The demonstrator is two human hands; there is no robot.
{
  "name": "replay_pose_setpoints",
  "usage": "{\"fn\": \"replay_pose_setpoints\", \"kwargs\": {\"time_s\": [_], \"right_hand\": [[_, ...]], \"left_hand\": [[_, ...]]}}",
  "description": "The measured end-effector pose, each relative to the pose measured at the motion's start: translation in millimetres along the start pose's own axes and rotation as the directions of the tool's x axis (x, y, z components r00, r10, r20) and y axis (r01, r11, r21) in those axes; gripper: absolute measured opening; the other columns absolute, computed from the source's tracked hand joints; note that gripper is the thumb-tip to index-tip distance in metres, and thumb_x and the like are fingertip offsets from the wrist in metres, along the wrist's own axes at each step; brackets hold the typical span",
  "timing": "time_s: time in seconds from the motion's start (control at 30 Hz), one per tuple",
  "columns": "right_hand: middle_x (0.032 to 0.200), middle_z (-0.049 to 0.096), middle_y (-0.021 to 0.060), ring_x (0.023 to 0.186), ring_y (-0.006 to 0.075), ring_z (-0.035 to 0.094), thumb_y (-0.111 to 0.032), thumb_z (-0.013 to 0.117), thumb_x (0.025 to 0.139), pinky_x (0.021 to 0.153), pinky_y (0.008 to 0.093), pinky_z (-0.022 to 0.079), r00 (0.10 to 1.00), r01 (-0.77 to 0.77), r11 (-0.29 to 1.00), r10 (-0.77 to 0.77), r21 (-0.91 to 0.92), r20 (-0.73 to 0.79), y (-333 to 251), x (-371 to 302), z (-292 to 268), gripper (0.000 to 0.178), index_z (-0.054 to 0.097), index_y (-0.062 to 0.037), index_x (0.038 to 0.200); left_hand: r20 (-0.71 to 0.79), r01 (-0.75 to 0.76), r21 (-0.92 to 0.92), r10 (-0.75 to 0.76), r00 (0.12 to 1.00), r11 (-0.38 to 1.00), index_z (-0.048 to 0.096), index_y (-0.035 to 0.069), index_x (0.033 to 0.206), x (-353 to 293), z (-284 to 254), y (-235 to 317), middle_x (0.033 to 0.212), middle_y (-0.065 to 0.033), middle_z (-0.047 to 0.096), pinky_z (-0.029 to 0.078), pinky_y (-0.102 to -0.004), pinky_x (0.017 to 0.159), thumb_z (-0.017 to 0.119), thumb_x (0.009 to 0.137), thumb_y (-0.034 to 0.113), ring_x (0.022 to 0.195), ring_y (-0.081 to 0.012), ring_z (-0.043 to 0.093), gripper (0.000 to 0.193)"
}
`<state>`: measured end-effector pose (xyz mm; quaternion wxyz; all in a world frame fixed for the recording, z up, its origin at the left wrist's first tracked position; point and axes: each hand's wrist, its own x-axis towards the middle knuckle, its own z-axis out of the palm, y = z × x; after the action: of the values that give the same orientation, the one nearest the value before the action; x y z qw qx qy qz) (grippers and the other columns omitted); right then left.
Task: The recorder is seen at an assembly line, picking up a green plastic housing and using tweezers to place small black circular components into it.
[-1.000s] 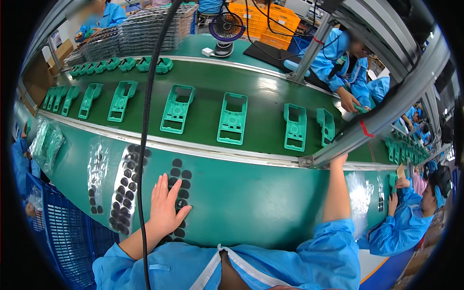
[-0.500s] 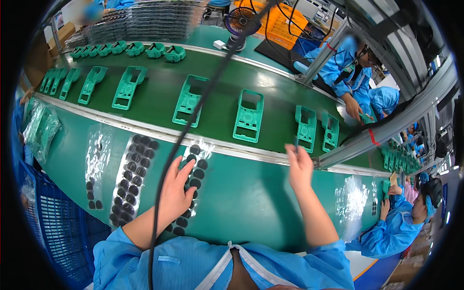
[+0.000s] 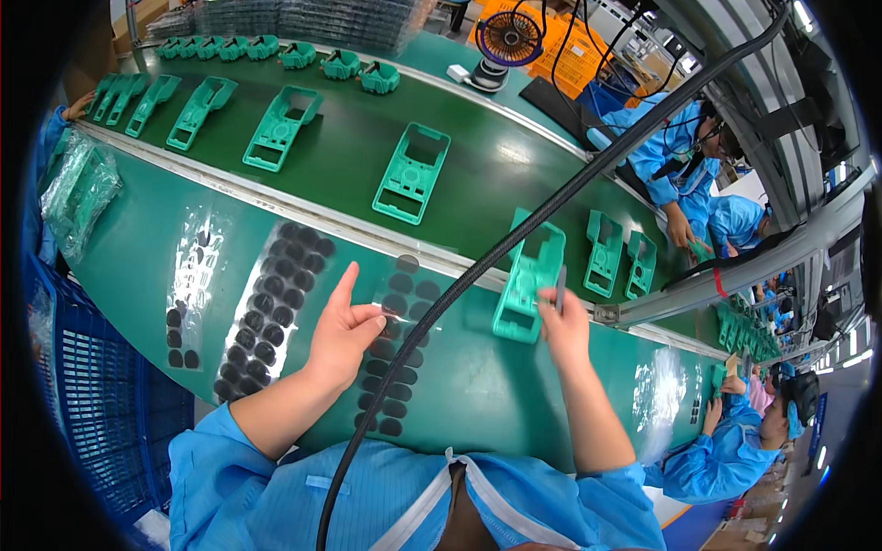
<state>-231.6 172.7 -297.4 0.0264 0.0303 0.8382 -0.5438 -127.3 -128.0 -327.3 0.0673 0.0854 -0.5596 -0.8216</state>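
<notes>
My right hand (image 3: 565, 332) grips a slim dark tool (image 3: 561, 287) upright, its fingers at the lower right edge of a green plastic housing (image 3: 549, 246). That housing straddles the belt's metal rail, its near end over the table. My left hand (image 3: 338, 342) points its index finger upward, while the thumb presses against another finger; whatever is pinched there is too small to make out. Right beside the left fingertips lies a clear sheet of round black stickers (image 3: 398, 365). A second sticker sheet (image 3: 266, 308) lies left of that hand.
More green housings (image 3: 412, 173) line the dark green belt (image 3: 349, 138), with smaller green parts (image 3: 378, 78) behind. A black cable (image 3: 514, 234) crosses the view. Another sticker sheet (image 3: 188, 317), a bagged part (image 3: 83, 193) and a blue crate (image 3: 119, 376) are left. Co-workers (image 3: 726, 441) sit right.
A housing has come off the belt toward me, at my right hand. My left hand has lifted from the stickers, its thumb now against a finger. The whole view has shifted.
</notes>
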Motion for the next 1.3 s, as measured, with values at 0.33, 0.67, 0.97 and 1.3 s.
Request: {"fn": "replay_pose_setpoints", "kwargs": {"time_s": [0.33,0.67,0.97,1.3], "right_hand": [[0.069,0.058,0.0033,0.048,0.0045,0.047,0.002,0.058,0.088,0.042,0.0206,0.037,0.979,0.135,0.97,-0.1,0.201,-0.178,28.1,-86.0,-15.1,0.023,0.059,-0.004,0.11],[0.069,0.056,0.0077,0.052,0.0133,0.045,-0.033,0.04,0.099,0.05,0.0241,0.036,0.953,-0.183,0.536,-0.109,0.824,0.283,-32.5,-52.0,29.9,0.035,0.054,-0.0013,0.094],[0.087,0.065,0.0111,0.064,0.0092,0.054,-0.013,0.061,0.091,0.058,0.0225,0.044,0.935,-0.046,0.874,-0.134,0.484,0.33,-36.1,-23.9,31.3,0.016,0.055,-0.0031,0.102],[0.097,0.066,0.012,0.08,0.0098,0.059,0.002,0.064,0.086,0.072,0.0244,0.048,0.88,0.106,0.863,-0.313,0.493,0.358,-55.9,-11.9,48.7,0.016,0.053,-0.0019,0.098]], "left_hand": [[0.195,0.294,0.05,-0.298,0.935,0.955,0.051,0.002,0.131,-1.0,11.7,-7.8,0.101,-0.0093,0.068,0.047,-0.0217,0.057,0.055,0.091,0.006,0.079,-0.0104,0.063,0.04],[0.203,0.48,0.386,-0.581,0.788,0.787,0.054,-0.001,0.127,33.3,42.1,4.6,0.077,-0.0047,0.058,0.043,-0.0239,0.043,0.057,0.092,0.028,0.048,-0.0087,0.05,0.046],[0.325,0.053,0.349,-0.174,0.929,0.936,0.06,0.0,0.114,52.7,29.0,-38.6,0.089,-0.0037,0.066,0.049,-0.0229,0.07,0.056,0.089,0.005,0.08,-0.0081,0.061,0.026],[0.482,0.239,0.082,-0.248,0.84,0.968,0.056,0.001,0.126,43.9,42.3,-7.6,0.095,-0.0026,0.066,0.048,-0.0213,0.071,0.053,0.087,-0.003,0.081,-0.0082,0.061,0.04]]}}
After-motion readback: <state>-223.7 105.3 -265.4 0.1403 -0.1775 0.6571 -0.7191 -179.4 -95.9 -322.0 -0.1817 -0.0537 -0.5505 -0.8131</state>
